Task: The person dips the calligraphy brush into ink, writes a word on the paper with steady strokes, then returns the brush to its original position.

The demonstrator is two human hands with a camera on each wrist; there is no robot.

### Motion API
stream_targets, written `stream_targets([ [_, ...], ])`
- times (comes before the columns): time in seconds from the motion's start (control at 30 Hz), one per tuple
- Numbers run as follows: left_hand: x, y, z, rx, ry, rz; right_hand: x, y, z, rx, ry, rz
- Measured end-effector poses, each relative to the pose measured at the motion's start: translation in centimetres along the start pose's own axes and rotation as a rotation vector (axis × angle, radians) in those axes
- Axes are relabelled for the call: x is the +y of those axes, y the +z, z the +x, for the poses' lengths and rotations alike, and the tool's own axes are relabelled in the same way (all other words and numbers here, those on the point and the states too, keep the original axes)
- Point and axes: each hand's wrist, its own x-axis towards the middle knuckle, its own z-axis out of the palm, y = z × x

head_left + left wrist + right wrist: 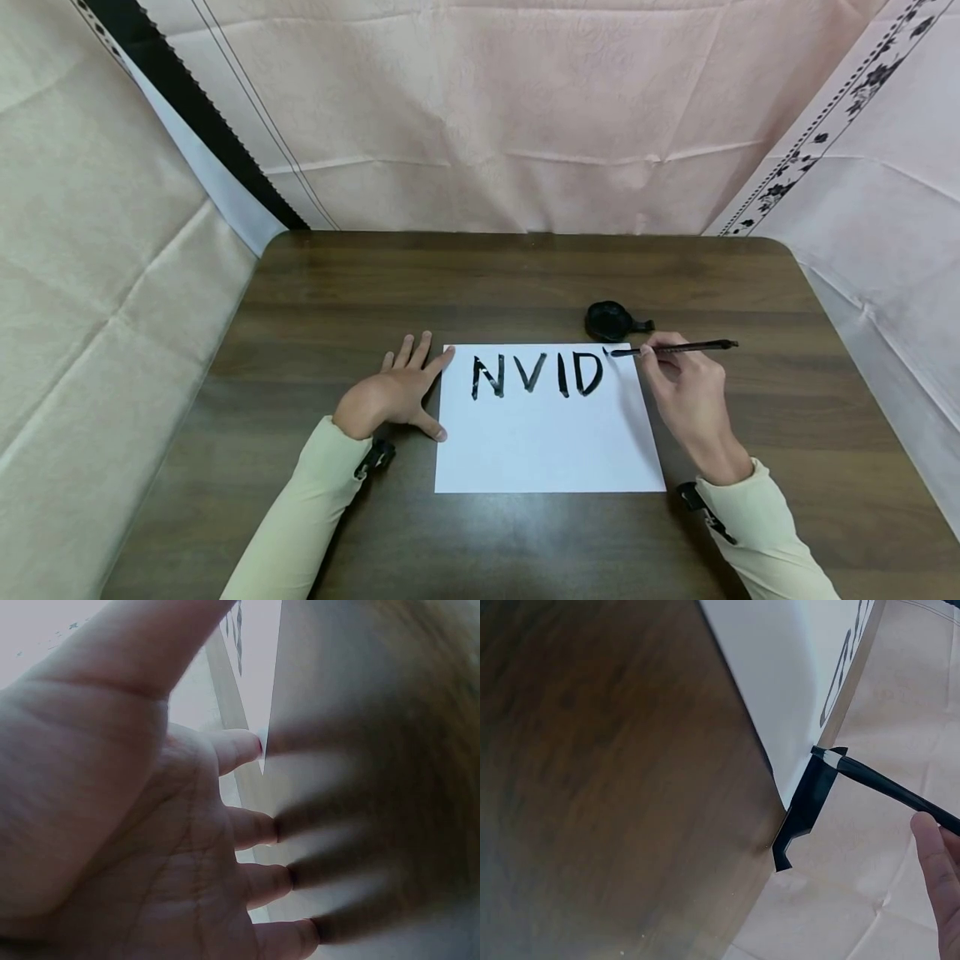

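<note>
A white sheet of paper lies on the wooden table, with the black painted letters "NVID" across its upper part. My left hand has its fingers spread, index fingertip and thumb touching the sheet's left edge. In the left wrist view its palm shows beside a paper corner. My right hand pinches a thin black paintbrush near the sheet's upper right corner. The brush tip is just right of the "D", beside a small dark mark; whether it touches the paper I cannot tell.
A round black dish with a short handle stands just behind the paper's top edge, close to the brush. Pale cloth hangs behind the table and on both sides. Each wrist wears a small black camera.
</note>
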Motion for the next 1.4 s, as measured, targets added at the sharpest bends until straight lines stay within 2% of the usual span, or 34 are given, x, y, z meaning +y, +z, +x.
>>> stream_targets([
  [0.3, 0.1, -0.1, 0.1, -0.004, -0.004, 0.003, -0.8, -0.8, -0.6, -0.058, -0.023, -0.072],
  [0.53, 0.2, -0.3, -0.1, 0.001, -0.006, 0.001, -2.5, -2.3, -1.4, -0.144, -0.014, -0.125],
  [0.7, 0.1, -0.3, -0.2, 0.007, -0.004, 0.006, -3.6, -2.9, -1.6, -0.186, -0.002, -0.12],
  [0.8, 0.1, -0.2, -0.2, 0.003, -0.004, 0.008, -3.8, -3.1, -1.6, -0.146, -0.003, -0.103],
  [0.93, 0.2, -0.2, -0.2, -0.001, -0.003, -0.002, -3.6, -3.3, -1.4, -0.019, -0.055, -0.035],
  [1.03, 0.0, -0.2, -0.2, -0.001, 0.004, -0.015, -3.4, -3.5, -1.0, 0.05, -0.092, 0.096],
  [1.2, -0.5, -0.4, -0.4, 0.003, 0.032, -0.045, -3.6, -3.8, -0.9, 0.056, -0.056, 0.332],
  [1.27, -0.6, -0.6, -0.4, 0.004, 0.04, -0.058, -3.8, -3.9, -0.8, 0.048, -0.043, 0.359],
  [1.4, -0.9, -0.7, -0.5, 0.0, 0.043, -0.077, -4.0, -3.9, -0.5, 0.059, -0.049, 0.291],
])
